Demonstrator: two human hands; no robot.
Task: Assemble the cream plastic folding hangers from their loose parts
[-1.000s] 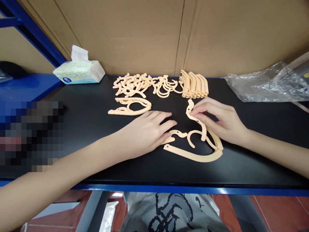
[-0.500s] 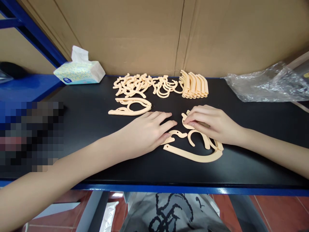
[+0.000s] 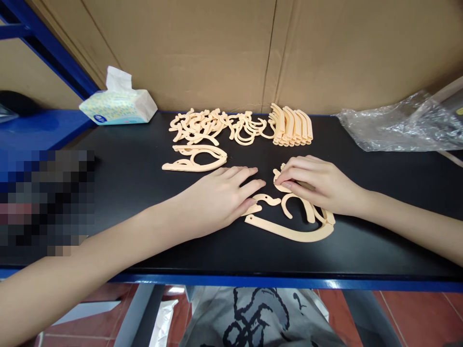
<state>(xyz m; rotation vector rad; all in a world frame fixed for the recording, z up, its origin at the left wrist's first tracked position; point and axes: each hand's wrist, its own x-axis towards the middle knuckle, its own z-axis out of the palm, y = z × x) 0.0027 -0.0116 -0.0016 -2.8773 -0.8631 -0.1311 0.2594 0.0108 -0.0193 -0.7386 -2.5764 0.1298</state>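
Note:
My left hand point(image 3: 231, 195) lies on the black tabletop point(image 3: 202, 255) with its fingers spread, covering part of a cream plastic piece point(image 3: 253, 210). Beside its fingertips is a small cream hook point(image 3: 267, 198). Thumb and fingers of my right hand point(image 3: 313, 183) pinch a curved cream folding hanger part point(image 3: 280, 180), much of it hidden behind the fingers. Below that hand, a long curved hanger arm point(image 3: 289, 233) lies nearest me, joined at its right end to another arm. A thin curved piece point(image 3: 285, 207) sits inside the bend.
A folded cream hanger point(image 3: 195, 167) lies beyond my left hand. Farther back are a heap of loose hooks point(image 3: 198, 126) and a stack of hanger arms point(image 3: 292, 127). A tissue pack point(image 3: 119, 106) stands at the back left, a clear plastic bag point(image 3: 390, 125) at the right.
Since one second ago my right hand has come left and lower with the hanger part, turning it flatter. It has barely moved in the last half second. My left hand stays put.

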